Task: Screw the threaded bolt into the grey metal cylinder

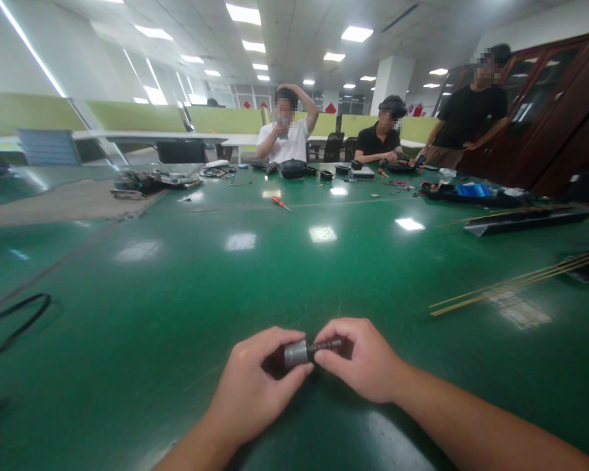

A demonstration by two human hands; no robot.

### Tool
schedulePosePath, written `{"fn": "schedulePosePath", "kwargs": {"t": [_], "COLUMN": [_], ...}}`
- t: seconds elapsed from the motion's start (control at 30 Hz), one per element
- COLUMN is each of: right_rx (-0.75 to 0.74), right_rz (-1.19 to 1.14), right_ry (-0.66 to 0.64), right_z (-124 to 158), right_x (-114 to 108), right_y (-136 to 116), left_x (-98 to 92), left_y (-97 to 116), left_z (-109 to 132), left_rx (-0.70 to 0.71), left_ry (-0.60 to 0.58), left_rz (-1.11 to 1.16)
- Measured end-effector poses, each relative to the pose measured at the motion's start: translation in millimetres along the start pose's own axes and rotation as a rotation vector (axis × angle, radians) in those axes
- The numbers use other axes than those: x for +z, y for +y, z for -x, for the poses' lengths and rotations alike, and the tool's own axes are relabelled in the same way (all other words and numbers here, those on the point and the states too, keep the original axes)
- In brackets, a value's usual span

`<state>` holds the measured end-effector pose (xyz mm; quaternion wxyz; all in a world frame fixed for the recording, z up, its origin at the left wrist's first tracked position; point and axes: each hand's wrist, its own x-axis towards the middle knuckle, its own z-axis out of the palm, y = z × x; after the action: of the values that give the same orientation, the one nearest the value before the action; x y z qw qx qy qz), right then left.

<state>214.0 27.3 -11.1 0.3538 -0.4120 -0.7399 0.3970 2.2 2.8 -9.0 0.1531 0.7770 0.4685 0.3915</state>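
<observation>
Between my left hand (pixel 250 379), curled shut round its body, and my right hand (pixel 366 360), pinching its ridged shaft (pixel 326 345), I see the grey metal cylinder (pixel 295 354) lying crosswise, shaft pointing right.

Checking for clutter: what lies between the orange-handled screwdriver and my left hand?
The head view shows bare, glossy green tabletop between screwdriver and left hand.

Bright ceiling panels (pixel 356 33) glare off the green tabletop (pixel 191 281); the view's edges seem stretched.
</observation>
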Motion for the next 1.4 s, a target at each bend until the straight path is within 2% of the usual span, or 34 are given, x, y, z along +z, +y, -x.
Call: {"fn": "schedulePosePath", "kwargs": {"t": [1.4], "right_rx": [0.025], "right_rz": [-0.074], "right_ry": [0.053], "right_z": [1.4], "right_x": [0.6], "right_y": [0.2], "left_x": [-2.6], "left_y": [1.2], "left_z": [-1.6], "left_rx": [-0.087], "left_ry": [0.041], "left_rz": [0.022]}}
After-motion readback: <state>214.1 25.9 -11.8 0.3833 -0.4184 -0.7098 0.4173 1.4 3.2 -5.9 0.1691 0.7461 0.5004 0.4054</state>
